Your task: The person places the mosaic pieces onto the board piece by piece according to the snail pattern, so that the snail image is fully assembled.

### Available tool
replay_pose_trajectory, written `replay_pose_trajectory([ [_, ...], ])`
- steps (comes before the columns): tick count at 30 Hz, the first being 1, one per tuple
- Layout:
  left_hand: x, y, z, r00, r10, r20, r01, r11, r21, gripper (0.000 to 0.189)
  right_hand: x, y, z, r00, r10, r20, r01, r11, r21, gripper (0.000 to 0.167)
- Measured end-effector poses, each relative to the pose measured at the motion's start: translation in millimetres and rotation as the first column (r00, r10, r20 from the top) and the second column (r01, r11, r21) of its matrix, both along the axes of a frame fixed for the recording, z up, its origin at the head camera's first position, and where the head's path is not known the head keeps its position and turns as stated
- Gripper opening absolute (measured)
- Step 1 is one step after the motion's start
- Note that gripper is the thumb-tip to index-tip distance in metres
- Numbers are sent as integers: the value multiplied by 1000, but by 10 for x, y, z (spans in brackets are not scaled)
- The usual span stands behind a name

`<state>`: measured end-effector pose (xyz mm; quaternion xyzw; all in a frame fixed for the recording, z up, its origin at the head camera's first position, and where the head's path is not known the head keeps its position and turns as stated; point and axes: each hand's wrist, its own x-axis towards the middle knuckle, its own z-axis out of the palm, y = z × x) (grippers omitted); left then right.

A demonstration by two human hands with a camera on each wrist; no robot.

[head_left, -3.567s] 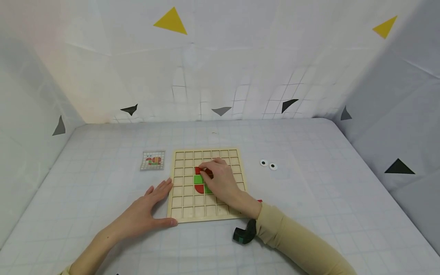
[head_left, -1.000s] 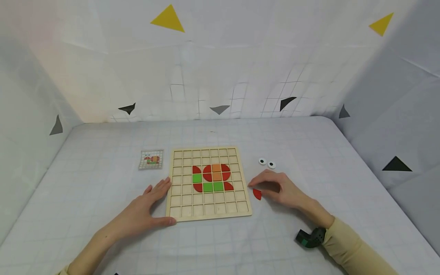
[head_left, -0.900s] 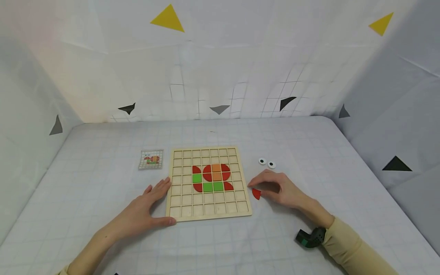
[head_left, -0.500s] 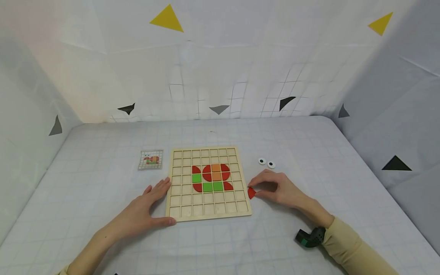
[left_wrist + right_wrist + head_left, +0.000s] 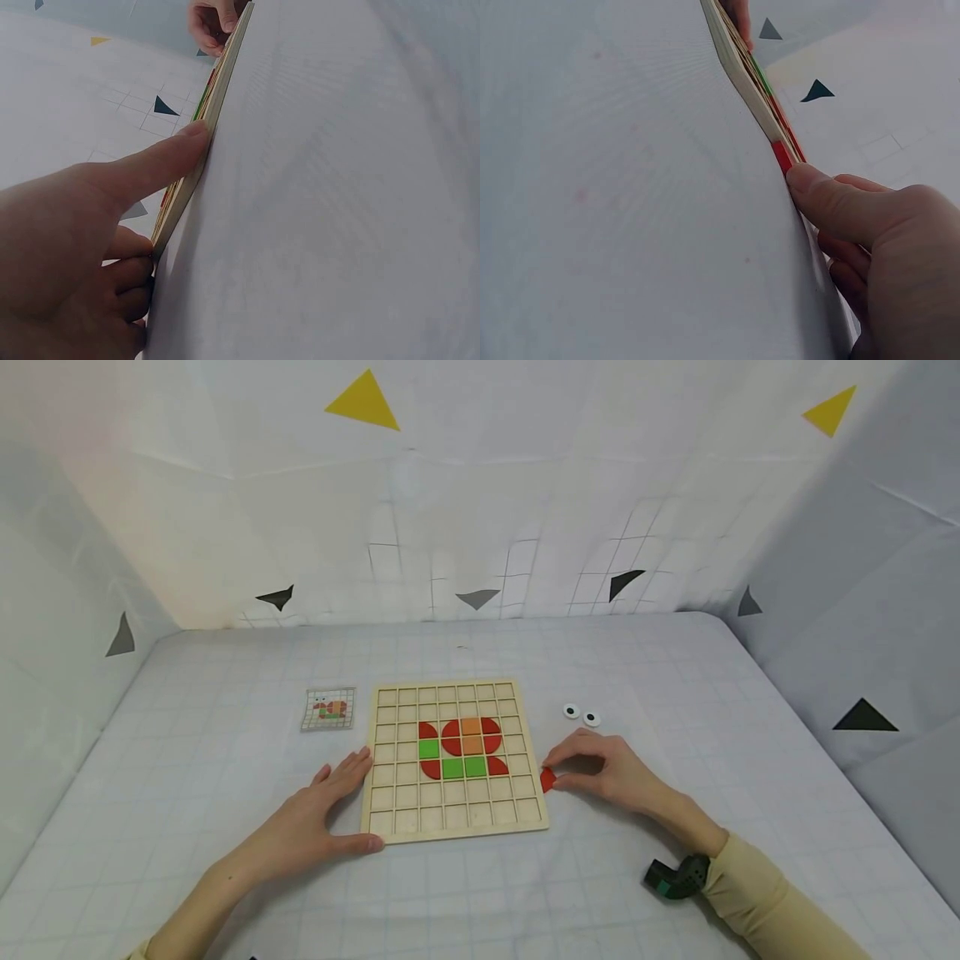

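Note:
A wooden grid board (image 5: 405,821) lies on the table, with red, green and orange tiles (image 5: 472,744) set in its middle cells. Against its right edge sits a loose red quarter-circle tile (image 5: 548,780), also seen as a red strip in the right wrist view. My right hand (image 5: 618,777) pinches this tile between thumb and index finger. At the board's left side my left hand (image 5: 318,818) is spread, its thumb (image 5: 161,166) at the near left corner and its fingertips along the left edge.
Two white eye discs (image 5: 581,715) lie beyond my right hand. Left of the board is a small pattern card (image 5: 328,709) showing a tile figure. A black wrist device (image 5: 677,877) is on my right wrist. White walls with triangle markers stand around the table.
My right hand has left the board and come to its right side. The loose red tile has slid left to the board's edge. My left hand keeps its place.

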<state>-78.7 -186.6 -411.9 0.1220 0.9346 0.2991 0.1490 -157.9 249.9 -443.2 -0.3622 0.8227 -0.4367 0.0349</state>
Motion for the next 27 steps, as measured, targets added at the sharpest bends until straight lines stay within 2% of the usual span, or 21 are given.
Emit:
replay_pose_trajectory([
  [4, -7, 3, -2, 1000, -1, 1, 1, 1000, 1, 112, 17, -2, 35, 999, -34, -28, 34, 999, 1, 28],
  [12, -13, -5, -10, 1000, -9, -7, 9, 1000, 1, 112, 64, -201, 162, 978, -205, -34, 206, 978, 30, 28],
  [15, -4, -12, -5, 1000, -4, -8, 4, 1000, 5, 112, 64, -391, 195, 967, -253, -18, 254, 967, 20, 26],
  [21, 6, -12, 4, 1000, 2, 6, -2, 1000, 8, 112, 22, -876, 228, 956, -292, 11, 292, 956, -26, 21],
  [27, 5, -9, 5, 1000, 3, 5, -3, 1000, 20, 111, -49, -1358, 291, 962, -273, -21, 272, 961, -44, 20],
])
